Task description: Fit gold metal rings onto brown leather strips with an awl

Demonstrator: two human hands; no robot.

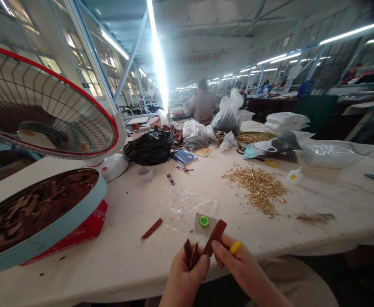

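My left hand [185,277] pinches a few small brown leather strips [190,252] upright at the table's near edge. My right hand [238,266] holds one brown leather strip [215,236] by its lower end, tilted up to the right, and wears a yellow finger cover [235,247]. The two hands are close together, almost touching. Just beyond them lies a green cap [204,221] on a small grey card. Another brown strip [152,229] lies loose on the table to the left.
A round blue-rimmed tin [62,226] full of brown strips sits at left on a red box, beneath a tilted fan [46,106]. A heap of gold rings [257,185] lies mid-table. Black and clear bags [148,147] crowd the back. A person [202,104] works farther off.
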